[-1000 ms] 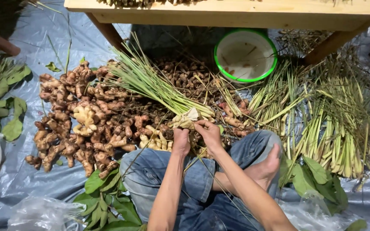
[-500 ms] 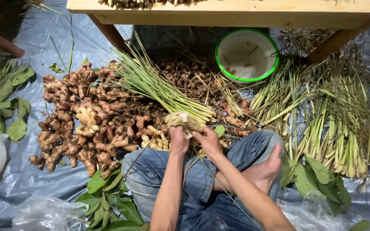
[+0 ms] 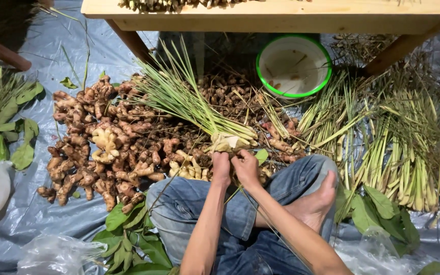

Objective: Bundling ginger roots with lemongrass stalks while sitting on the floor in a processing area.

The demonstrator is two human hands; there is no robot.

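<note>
A bundle of lemongrass stalks [image 3: 189,99] fans out up and to the left from its pale cut ends, which sit just above my hands. My left hand [image 3: 221,166] and my right hand [image 3: 246,167] are side by side at the base of the bundle, fingers closed around its thick end. A thin strand runs down from my hands across my lap. I sit cross-legged in blue jeans [image 3: 189,203], with a bare foot [image 3: 315,202] at the right.
A pile of ginger roots [image 3: 103,142] lies left of the bundle. Loose lemongrass [image 3: 398,147] is heaped at the right. A white bowl with a green rim [image 3: 294,65] sits under a wooden table [image 3: 281,15]. Green leaves [image 3: 128,239] lie on the grey plastic sheet [image 3: 42,214].
My hands have stayed at the base of the lemongrass bundle, shifting slightly closer together. The view has drifted a little to the right.
</note>
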